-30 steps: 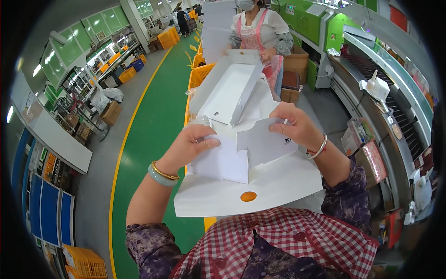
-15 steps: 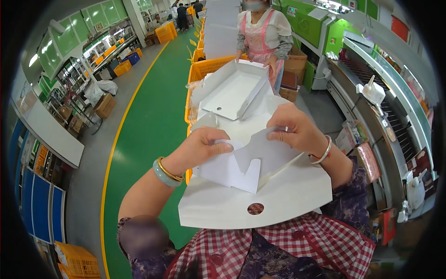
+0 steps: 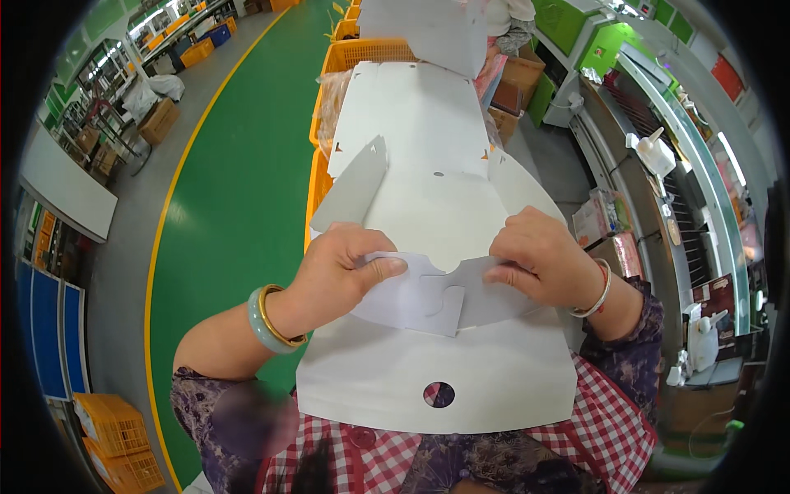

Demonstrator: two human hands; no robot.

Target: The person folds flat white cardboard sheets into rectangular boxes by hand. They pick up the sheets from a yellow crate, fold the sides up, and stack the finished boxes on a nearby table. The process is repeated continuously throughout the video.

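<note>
The white box [image 3: 448,206] lies open straight ahead of you, its long axis running away from your body, so it passes between your arms. Your hands sit across that axis toward the near end, and neither is clearly closer to it. The left hand [image 3: 341,267] pinches the left flap [image 3: 407,288] between thumb and bent fingers; the right hand [image 3: 543,259] grips the right flap [image 3: 494,300] in much the same way.

What matters is where those two flaps meet: about midway between your thumbs, with the left flap's tab lying on your side of the right one. A curved cut shows at the overlap, but I can't tell whether the edges are hooked together.

Toward you, the near panel [image 3: 362,370] spreads in front of your checked apron [image 3: 362,461], its round hole [image 3: 439,395] close to the midline. Past your hands, side walls [image 3: 354,189] rise left and right, and white card [image 3: 403,107] stretches on toward a yellow crate [image 3: 370,53].
</note>
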